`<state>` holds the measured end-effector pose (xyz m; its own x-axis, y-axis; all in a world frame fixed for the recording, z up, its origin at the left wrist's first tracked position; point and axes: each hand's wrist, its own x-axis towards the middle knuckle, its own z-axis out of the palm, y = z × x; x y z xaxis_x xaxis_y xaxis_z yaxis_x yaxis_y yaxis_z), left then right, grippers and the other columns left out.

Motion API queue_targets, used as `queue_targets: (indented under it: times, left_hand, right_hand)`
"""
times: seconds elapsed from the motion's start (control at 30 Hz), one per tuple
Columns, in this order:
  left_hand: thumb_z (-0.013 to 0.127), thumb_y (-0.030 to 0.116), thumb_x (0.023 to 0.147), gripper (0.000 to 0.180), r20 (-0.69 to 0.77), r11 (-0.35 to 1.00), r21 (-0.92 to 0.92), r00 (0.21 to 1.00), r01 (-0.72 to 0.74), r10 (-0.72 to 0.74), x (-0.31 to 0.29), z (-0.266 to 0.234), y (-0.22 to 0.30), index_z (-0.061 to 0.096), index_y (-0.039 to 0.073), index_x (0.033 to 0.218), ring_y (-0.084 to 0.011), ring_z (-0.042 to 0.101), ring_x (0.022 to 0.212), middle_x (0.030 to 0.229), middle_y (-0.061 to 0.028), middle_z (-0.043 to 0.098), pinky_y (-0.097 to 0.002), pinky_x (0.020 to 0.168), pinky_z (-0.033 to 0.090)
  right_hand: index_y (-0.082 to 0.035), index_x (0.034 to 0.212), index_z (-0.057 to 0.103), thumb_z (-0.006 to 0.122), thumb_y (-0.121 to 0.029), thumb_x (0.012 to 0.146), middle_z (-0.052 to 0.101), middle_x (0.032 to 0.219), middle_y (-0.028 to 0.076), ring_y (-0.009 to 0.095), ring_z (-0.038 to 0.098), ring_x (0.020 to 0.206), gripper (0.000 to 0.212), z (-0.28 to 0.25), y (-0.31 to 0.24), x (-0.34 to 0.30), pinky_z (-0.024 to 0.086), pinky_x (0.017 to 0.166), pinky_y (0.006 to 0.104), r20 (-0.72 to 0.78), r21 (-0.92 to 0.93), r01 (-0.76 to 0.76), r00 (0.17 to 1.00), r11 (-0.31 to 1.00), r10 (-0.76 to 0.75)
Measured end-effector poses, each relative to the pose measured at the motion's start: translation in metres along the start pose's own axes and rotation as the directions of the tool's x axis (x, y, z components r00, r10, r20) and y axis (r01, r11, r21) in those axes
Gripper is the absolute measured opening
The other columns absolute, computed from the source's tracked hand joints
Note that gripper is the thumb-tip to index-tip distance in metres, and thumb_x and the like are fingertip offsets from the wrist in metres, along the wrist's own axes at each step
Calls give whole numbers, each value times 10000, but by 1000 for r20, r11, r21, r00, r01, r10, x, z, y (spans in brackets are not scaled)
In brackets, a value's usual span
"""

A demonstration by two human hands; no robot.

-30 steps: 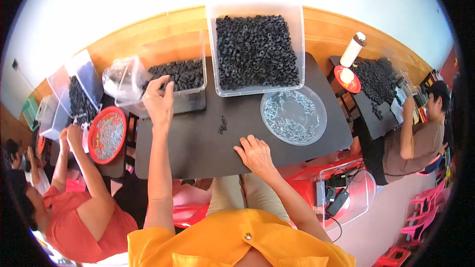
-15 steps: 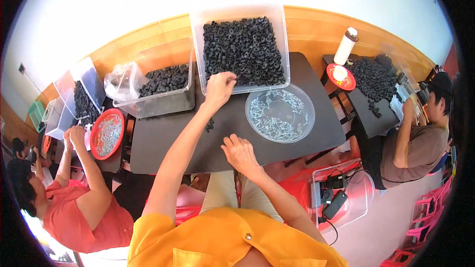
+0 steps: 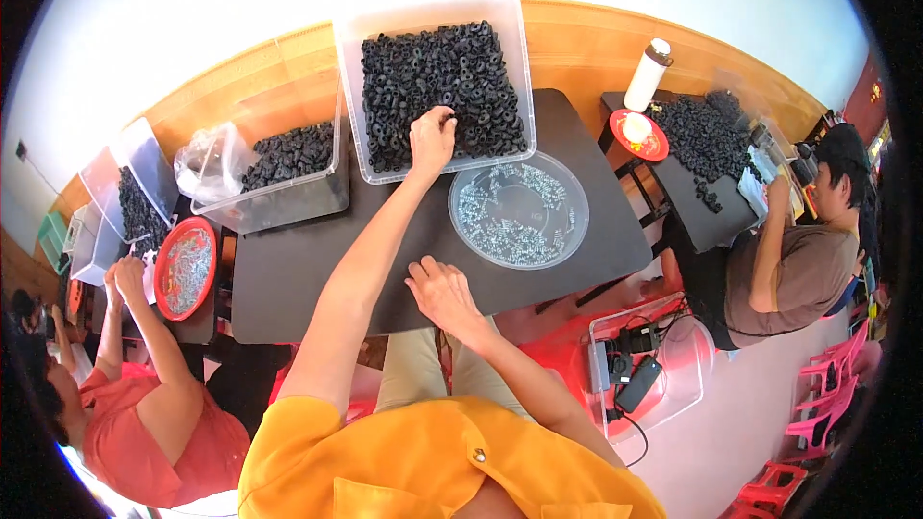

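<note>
Left hand (image 3: 434,141) is pinched over the black rings (image 3: 437,67) in the clear bin (image 3: 517,58); can't tell if it's got one. Right hand (image 3: 446,300)'s just chilling, fingers loose, by the table (image 3: 308,279) edge.

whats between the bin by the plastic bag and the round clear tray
In the head view: left forearm over dark tabletop, with the big bin just behind.

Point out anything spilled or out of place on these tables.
On the right-hand table, black parts lie heaped loose, possibly deliberately; it looks like a spill because the black rings at centre sit in a clear plastic bin.
</note>
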<state>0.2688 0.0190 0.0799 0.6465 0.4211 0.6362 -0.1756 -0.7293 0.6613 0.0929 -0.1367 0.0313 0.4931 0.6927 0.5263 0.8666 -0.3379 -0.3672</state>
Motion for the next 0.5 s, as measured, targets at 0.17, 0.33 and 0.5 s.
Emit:
queue_targets:
  times: [0.17,0.33,0.5]
  left_hand:
    - [480,32,899,182,289,739,-553,920,385,-263,-52,-60,21,593,-18,1033,-128,625,691,892,-75,635,-239,625,523]
    - [486,70,914,212,379,530,-623,814,576,-440,-145,-127,35,592,4,1085,-131,613,757,948,-86,624,-255,700,524]
    - [491,54,910,199,342,528,-625,809,575,-477,-200,-136,29,601,-9,1063,-118,606,737,940,-88,620,-243,681,517]
  right_hand:
    - [-26,778,542,622,-108,783,498,747,114,280,582,658,115,-2,5,-2,478,602,377,-23,28,12,1000,1000,-11]
    - [-52,807,614,647,-64,749,530,713,86,263,559,628,69,-32,-1,-8,465,563,367,-252,210,8,967,978,46]
    - [-61,820,634,587,-81,798,580,778,154,354,578,727,56,-69,76,29,448,641,444,-242,45,-279,928,959,281]
